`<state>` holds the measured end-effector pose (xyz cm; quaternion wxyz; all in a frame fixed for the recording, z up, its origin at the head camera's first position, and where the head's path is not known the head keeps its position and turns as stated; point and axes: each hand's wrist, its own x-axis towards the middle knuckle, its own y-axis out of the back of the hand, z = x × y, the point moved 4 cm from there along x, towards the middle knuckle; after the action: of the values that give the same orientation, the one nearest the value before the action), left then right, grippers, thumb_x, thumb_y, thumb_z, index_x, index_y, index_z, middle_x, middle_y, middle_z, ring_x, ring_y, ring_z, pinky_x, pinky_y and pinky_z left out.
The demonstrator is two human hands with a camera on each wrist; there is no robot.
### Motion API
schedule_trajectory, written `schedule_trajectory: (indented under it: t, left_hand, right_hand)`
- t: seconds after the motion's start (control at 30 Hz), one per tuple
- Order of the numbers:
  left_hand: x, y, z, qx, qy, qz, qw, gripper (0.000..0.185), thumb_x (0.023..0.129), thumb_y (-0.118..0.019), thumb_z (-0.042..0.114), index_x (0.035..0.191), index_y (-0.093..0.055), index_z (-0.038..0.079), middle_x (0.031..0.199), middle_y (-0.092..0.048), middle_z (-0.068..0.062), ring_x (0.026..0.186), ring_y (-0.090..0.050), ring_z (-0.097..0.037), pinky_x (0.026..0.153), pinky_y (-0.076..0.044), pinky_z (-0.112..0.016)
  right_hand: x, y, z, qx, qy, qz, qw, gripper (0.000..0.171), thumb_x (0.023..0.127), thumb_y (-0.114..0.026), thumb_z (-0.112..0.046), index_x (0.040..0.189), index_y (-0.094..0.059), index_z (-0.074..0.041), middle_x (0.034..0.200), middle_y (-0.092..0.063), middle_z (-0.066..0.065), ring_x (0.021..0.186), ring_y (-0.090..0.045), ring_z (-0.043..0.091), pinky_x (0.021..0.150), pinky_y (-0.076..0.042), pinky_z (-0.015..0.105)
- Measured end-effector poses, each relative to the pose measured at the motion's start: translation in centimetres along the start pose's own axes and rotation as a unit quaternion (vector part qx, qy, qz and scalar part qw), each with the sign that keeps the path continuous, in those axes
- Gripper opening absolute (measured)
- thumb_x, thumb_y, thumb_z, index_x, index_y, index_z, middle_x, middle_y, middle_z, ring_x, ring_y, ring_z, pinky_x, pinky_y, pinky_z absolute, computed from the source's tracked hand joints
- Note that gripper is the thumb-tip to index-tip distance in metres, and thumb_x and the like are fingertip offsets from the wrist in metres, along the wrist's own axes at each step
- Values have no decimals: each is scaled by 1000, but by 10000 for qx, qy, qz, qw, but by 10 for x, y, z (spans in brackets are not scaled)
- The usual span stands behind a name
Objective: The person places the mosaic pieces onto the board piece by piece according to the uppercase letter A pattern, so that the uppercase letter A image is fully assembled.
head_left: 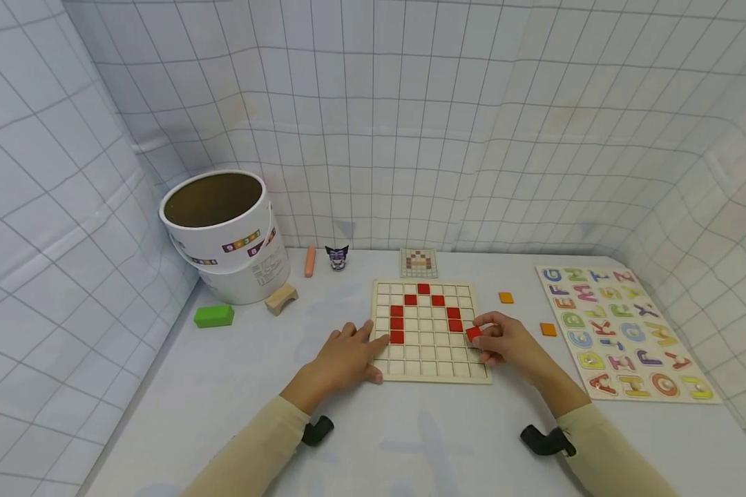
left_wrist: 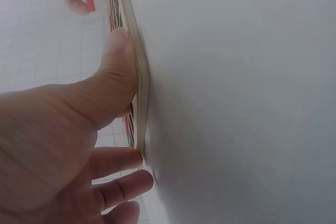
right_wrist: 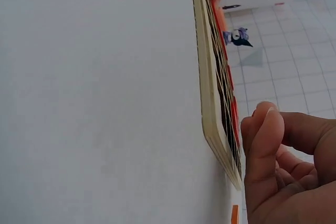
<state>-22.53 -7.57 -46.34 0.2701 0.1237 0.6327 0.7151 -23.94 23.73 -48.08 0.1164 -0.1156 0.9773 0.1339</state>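
Observation:
A wooden grid board [head_left: 429,353] lies flat on the table, with several red square tiles [head_left: 423,288] forming a peaked arch in its cells. My right hand [head_left: 517,348] pinches one loose red tile [head_left: 474,334] between thumb and fingers, over the board's right edge. My left hand [head_left: 347,357] rests at the board's left edge with fingers spread, the index fingertip near the lowest red tile [head_left: 396,337] of the left column. In the left wrist view the thumb [left_wrist: 116,51] lies along the board's rim. Behind the board lies a small pattern card [head_left: 419,264].
Two orange tiles [head_left: 506,297] lie right of the board, beside an alphabet puzzle board [head_left: 628,331]. At left stand a white bucket [head_left: 249,269], a green block [head_left: 214,316] and a wooden arch block [head_left: 281,299]. An orange stick [head_left: 310,262] and a small purple-black figure [head_left: 337,258] sit near the back wall.

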Motion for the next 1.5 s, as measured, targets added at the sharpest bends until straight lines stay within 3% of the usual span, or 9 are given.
schedule_trajectory:
  t: [0.17,0.37,0.77,0.9,1.03,1.17,1.3,1.4,1.5]
  left_hand:
    - [1,-2,-1,8,-30,11,10000,77,84,-74,51,153,-49,25,160,-40,-19,124,-47,-36,97,-42,-51]
    - [2,-3,-1,27,-27,-4,10000,78,85,-74,52,154,-48,26,160,-39,-18,122,-47,-34,97,-42,-50]
    - [1,-3,-2,19,-6,-1,10000,78,84,-74,52,153,-49,26,160,-39,-18,124,-47,-35,98,-42,-51]
    - [0,-1,-1,-64,-27,-19,10000,78,84,-75,51,153,-49,25,160,-40,-19,122,-47,-35,97,-42,-51]
    - [-1,0,-2,-97,28,-39,9999,77,85,-75,50,153,-49,25,160,-39,-19,123,-46,-35,98,-41,-51]
    - [-1,0,-4,-100,52,-24,9999,77,85,-75,50,154,-48,26,161,-38,-19,123,-46,-34,98,-41,-50]
    - [-1,-1,-4,-182,-17,0,9998,77,85,-75,49,153,-49,25,160,-38,-20,121,-47,-34,97,-41,-50]
    - [0,-2,-3,-175,-42,14,9998,77,84,-75,50,153,-50,25,160,-39,-20,121,-47,-34,96,-42,-50]
    - [0,-3,-2,-162,-64,18,9998,78,84,-75,50,153,-49,25,160,-39,-20,122,-47,-34,96,-42,-50]
  right_hand:
    - [13,-15,-4,-849,30,35,9964,34,93,-72,-9,122,-56,-1,82,-59,10,58,-58,18,54,-51,27]
    - [16,-26,-8,-1744,241,190,9842,27,91,-74,-11,113,-60,-7,73,-55,6,52,-51,18,50,-43,29]
    - [14,-27,-12,-2166,339,307,9752,25,91,-74,-10,113,-63,-8,78,-56,5,55,-52,16,52,-42,28]
    - [14,-6,-18,-2080,399,437,9763,30,92,-73,-13,119,-63,-5,85,-57,7,59,-54,18,53,-45,29]
    - [24,34,-20,-1389,348,788,9865,42,96,-69,-16,133,-56,1,97,-54,11,69,-55,19,58,-48,28]
    - [40,69,-13,-1025,40,1193,9875,53,99,-66,-19,144,-47,1,104,-54,10,77,-56,16,65,-51,26]
    - [53,83,-4,-1524,-318,1384,9781,56,97,-67,-19,145,-46,2,108,-57,16,76,-56,18,66,-50,27]
    - [58,83,-1,-2132,-456,1431,9654,52,95,-69,-19,139,-51,3,114,-58,22,77,-56,19,66,-48,28]
    - [60,82,0,-2389,-515,1531,9575,47,93,-70,-18,132,-56,4,118,-58,24,81,-56,21,66,-48,29]
